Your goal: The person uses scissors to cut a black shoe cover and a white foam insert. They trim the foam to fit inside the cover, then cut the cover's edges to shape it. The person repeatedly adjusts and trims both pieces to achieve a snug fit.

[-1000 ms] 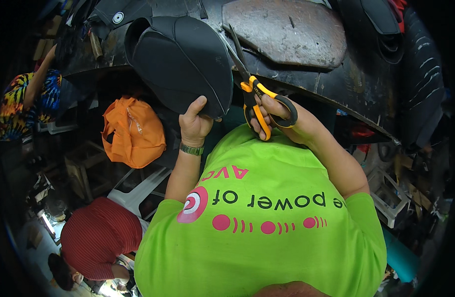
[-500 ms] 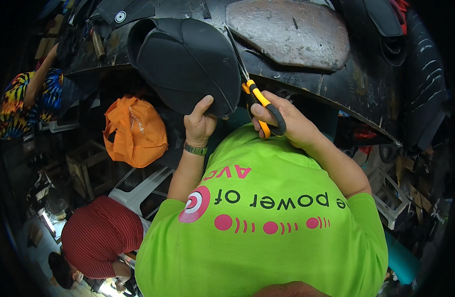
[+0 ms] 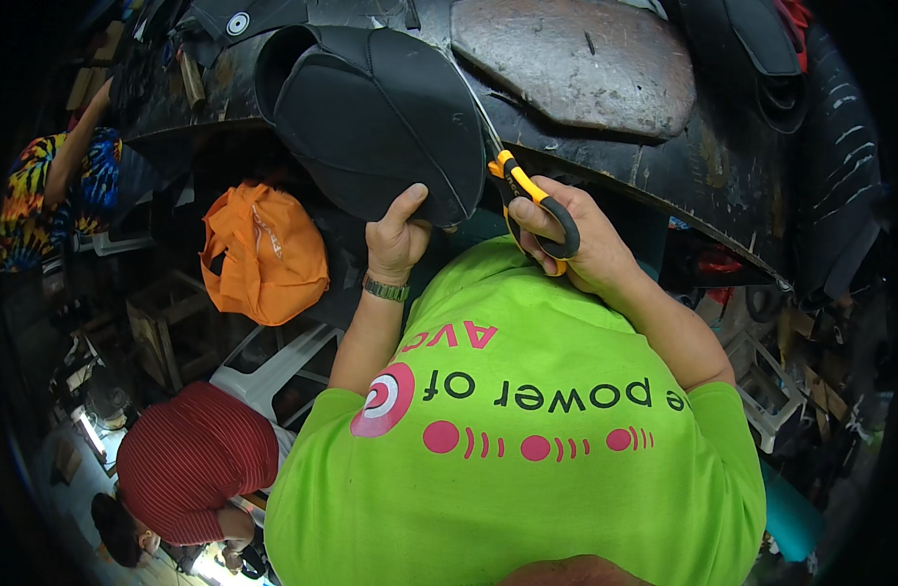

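Observation:
A black, smooth piece of sheet material [image 3: 380,117] with raised seams hangs over the near edge of the workbench, its far left end curled into a loop. My left hand [image 3: 398,234] grips its lower edge, thumb on top and fingers hidden underneath. In my right hand [image 3: 587,239] is a pair of scissors [image 3: 512,168] with yellow and black handles. The long blades lie along the piece's right edge, pointing away from me. Whether they bite into the material cannot be made out.
A worn board [image 3: 576,68] lies on the dark workbench [image 3: 712,176], right of the piece. Black material [image 3: 756,49] is stacked farther right. Below the bench's left side is an orange bag [image 3: 263,259]. A person in a red striped shirt [image 3: 200,464] bends at lower left.
The scissors and my right hand have shifted slightly right and nearer me, and the handles look closer together. The black piece has turned a little; my left hand keeps its grip.

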Available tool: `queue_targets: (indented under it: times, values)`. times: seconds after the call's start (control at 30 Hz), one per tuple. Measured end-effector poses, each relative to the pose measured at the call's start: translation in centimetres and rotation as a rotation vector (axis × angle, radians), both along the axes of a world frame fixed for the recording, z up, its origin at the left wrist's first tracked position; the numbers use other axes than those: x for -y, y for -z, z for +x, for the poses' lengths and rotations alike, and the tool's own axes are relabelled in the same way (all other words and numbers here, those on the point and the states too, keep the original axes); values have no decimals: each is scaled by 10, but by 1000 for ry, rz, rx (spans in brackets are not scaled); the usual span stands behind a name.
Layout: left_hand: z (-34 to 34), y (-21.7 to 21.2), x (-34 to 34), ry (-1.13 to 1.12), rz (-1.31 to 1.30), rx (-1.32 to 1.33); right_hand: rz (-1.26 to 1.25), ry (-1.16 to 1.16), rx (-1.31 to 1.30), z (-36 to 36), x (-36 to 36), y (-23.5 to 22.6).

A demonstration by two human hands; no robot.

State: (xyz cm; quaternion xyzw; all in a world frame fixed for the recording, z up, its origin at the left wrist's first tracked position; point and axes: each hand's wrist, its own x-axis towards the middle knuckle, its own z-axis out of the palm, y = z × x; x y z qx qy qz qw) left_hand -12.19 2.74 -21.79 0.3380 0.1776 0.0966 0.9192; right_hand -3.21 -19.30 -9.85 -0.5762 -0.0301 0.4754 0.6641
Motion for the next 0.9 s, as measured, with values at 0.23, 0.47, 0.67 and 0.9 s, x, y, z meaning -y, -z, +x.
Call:
queue_targets:
  times: [0.23,0.47,0.67,0.9]
  values:
    - [-5,-6,-1,33,-62,54,49,-28,-158,3,2,-1]
    - [-15,-2,-14,152,-8,68,72,-26,-36,3,-10,-4]
    - [-21,-2,-17,144,15,81,-5,-9,-45,2,-10,-3]
    - [-21,4,-18,192,-121,89,57,-2,-107,0,-3,-2]
